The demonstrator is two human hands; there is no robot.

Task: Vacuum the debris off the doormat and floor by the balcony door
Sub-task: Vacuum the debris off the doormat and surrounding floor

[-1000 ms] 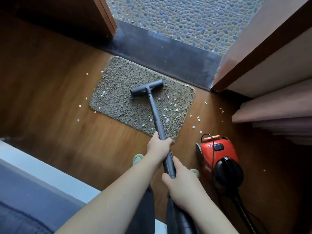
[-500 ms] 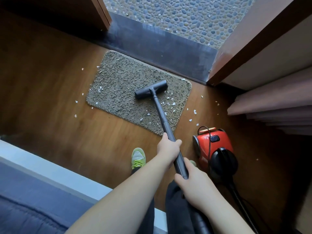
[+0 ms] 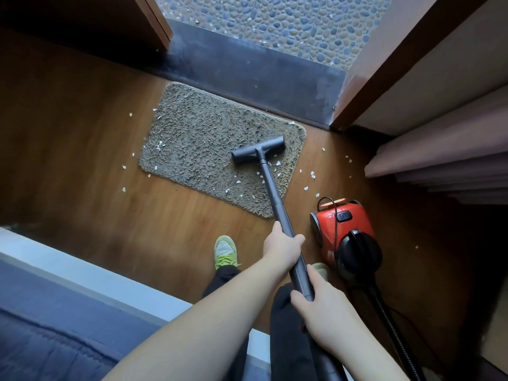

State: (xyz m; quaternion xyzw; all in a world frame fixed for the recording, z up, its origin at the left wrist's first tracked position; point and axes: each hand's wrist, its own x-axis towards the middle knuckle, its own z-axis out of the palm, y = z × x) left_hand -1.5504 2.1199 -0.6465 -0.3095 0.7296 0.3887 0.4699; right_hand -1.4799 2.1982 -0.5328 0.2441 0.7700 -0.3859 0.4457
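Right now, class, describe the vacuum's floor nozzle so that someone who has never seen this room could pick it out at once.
Find the open balcony door with its dark threshold; the shaggy grey-brown doormat lies on the wooden floor just inside it. On the mat's right part sits the floor nozzle, a dark grey crossbar. Unlike the white scraps around it, it joins a long tube, making a T.

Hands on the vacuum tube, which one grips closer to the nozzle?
The left hand; it grips the tube farther down toward the nozzle than the right hand.

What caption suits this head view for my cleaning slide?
Both hands grip a grey vacuum wand, its floor head on the shaggy grey-brown doormat strewn with white debris.
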